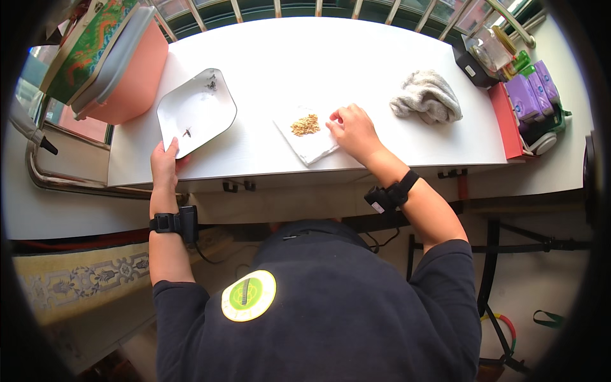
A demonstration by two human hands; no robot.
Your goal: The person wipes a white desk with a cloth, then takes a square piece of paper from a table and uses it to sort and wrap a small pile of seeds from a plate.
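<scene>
My left hand (164,162) grips the near corner of a white square dish (200,112) with a thin dark rim, thumb on top and fingers beneath. Dark marks show on the dish near its far corner and its near side; I cannot tell whether they are printed or loose bits. Right of it, a folded white tissue or paper sheet (312,152) lies on the table and bears a small heap of golden-yellow bits (305,125). My right hand (357,132) is at the sheet's right edge, fingers curled beside the heap. Whether something is between those fingertips is too small to tell.
A crumpled grey cloth (427,98) lies on the white table (296,57) to the right. Beyond it stand a red box (506,122), purple packs (527,98), a black box (472,64) and a clear jar (494,50). A pink bin (141,79) occupies the left. Metal bars line the back.
</scene>
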